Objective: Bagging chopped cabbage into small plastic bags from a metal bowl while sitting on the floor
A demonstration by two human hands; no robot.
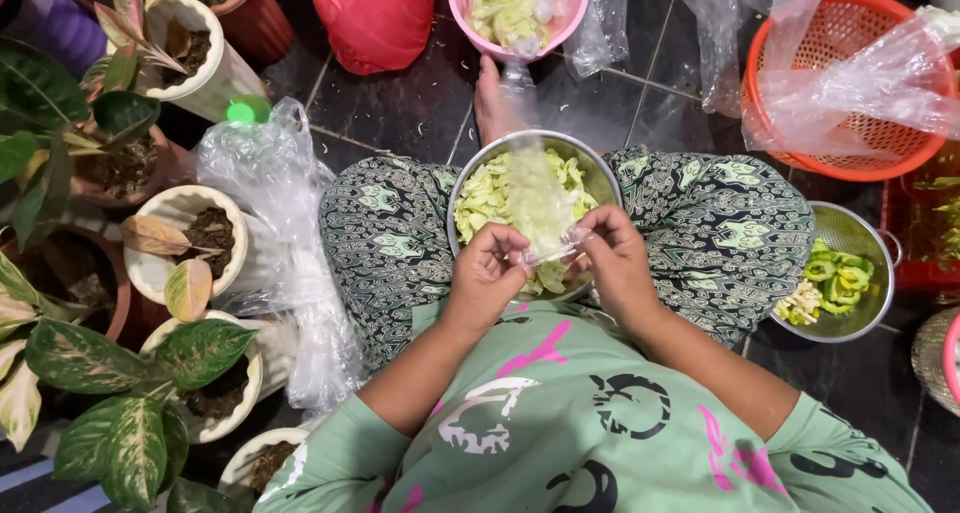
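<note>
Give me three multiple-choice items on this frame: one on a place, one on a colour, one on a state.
1. Where does the steel bowl of shredded cabbage sit?
A. On the person's lap
B. Inside the orange basket
C. On a plant pot

2. What colour is the bowl at the top of the view?
A. Blue
B. Pink
C. Black

3. What state is the small clear plastic bag in?
A. Lying flat and unfilled on the floor
B. Held by both hands, with shreds inside
C. Hanging from a plant

Answers:
1. A, it rests between the patterned trouser legs.
2. B, its rim is plainly pink.
3. B, the left hand and right hand pinch its end, and pale green shreds show through it.
</note>
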